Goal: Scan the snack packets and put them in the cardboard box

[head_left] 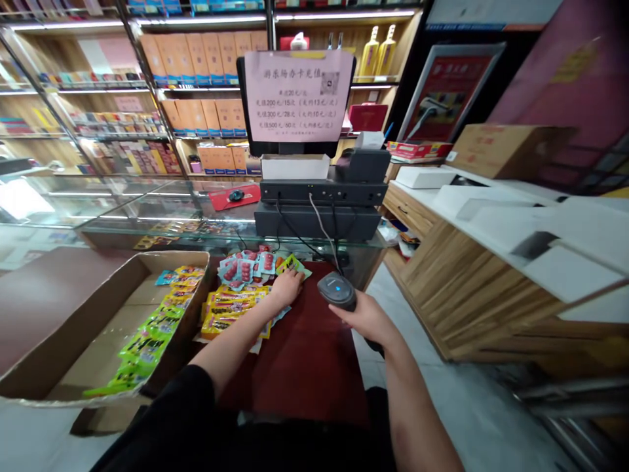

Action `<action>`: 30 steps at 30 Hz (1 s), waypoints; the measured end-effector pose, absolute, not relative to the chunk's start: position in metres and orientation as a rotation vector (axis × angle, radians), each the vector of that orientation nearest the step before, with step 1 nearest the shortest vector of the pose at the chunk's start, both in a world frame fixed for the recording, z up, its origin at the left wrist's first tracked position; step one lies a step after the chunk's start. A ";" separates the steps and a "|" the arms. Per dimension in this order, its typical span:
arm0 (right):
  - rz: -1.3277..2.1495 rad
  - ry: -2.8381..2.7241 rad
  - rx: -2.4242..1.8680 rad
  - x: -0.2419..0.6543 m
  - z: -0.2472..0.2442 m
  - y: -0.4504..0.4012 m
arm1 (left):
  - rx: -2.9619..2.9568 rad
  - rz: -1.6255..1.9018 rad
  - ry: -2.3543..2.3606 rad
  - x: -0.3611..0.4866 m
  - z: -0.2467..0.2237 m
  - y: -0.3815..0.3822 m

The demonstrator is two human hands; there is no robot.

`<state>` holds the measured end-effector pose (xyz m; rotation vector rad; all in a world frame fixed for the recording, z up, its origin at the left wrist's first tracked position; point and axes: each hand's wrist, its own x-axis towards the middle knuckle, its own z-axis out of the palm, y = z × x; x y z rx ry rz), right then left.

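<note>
The right hand (367,318) grips a scanner (337,291) by the red-brown table (309,367); the left hand (288,287) touches a green packet (289,263), how firmly I can't tell, yellow packets (234,311) and a carton (91,337) crowding alongside.

Over the dark red table surface (309,367), there is room to pass from the near edge along the right part; flat yellow plastic packets (228,307) and the open brown cardboard box (73,334) obstruct the left, the dark grey handheld scanner (337,290) the right edge, the clear glass counter (364,261) the far edge
</note>
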<state>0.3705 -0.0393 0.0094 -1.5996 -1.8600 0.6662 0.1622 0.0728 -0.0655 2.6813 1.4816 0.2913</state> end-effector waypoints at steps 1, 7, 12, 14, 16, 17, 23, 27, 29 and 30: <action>0.677 -1.853 -1.598 0.369 0.006 -0.042 | 2.646 0.327 1.506 0.162 -0.067 0.069; 0.688 -1.806 -1.588 0.360 -0.008 -0.061 | 2.012 0.689 1.386 0.142 -0.063 0.050; 0.764 -1.783 -1.506 0.347 -0.008 -0.076 | 1.417 0.909 1.271 0.122 -0.059 0.038; 0.786 -1.782 -1.490 0.341 -0.006 -0.079 | 1.278 0.999 1.155 0.118 -0.056 0.034; 0.786 -1.769 -1.494 0.336 -0.005 -0.080 | 1.185 1.056 1.084 0.115 -0.051 0.031; 0.781 -1.761 -1.494 0.334 -0.004 -0.080 | 1.160 1.071 1.072 0.113 -0.049 0.029; 0.755 -1.737 -1.466 0.325 -0.001 -0.079 | 1.172 1.058 1.096 0.103 -0.037 0.019; 0.773 -1.744 -1.430 0.320 0.002 -0.082 | 1.158 1.041 1.069 0.101 -0.032 0.014; 0.765 -1.749 -1.422 0.318 0.003 -0.084 | 1.170 1.042 1.049 0.101 -0.029 0.012; 0.760 -1.753 -1.427 0.317 0.004 -0.085 | 1.177 1.045 1.045 0.100 -0.028 0.011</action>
